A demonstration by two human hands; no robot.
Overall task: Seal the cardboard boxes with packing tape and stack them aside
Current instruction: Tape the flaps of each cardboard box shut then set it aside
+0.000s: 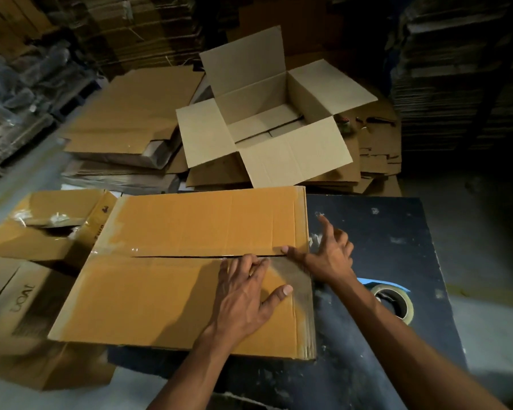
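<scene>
Now both hands (243, 294) flat on box (148, 297) seam.

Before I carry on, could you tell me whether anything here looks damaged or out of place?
Yes. The box at the far left has a torn, caved-in top with loose tape scraps. On the box being sealed, the centre seam shows a dark gap, and tape is visible only near its ends. Both hands, left hand and right hand, press its right end.
</scene>
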